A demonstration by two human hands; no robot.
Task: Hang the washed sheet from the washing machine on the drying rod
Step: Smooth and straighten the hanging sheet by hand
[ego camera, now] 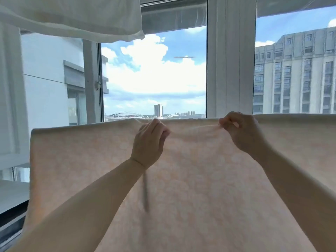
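Note:
A pale pink sheet (pixel 200 179) with faint white dots hangs spread wide in front of me, folded over along its top edge. The drying rod under that fold is hidden by the cloth. My left hand (pixel 149 140) grips the sheet near the top fold, left of centre, fingers curled into the fabric. My right hand (pixel 241 130) pinches the sheet near the top edge, right of centre. A taut crease of cloth runs between the two hands. A thin grey line shows through the sheet below my left wrist.
A white cloth (pixel 76 17) hangs overhead at the upper left. Behind the sheet stand tall windows with white frames (pixel 230 57), showing sky and a large building (pixel 294 73). A window ledge (pixel 12 195) lies at the lower left.

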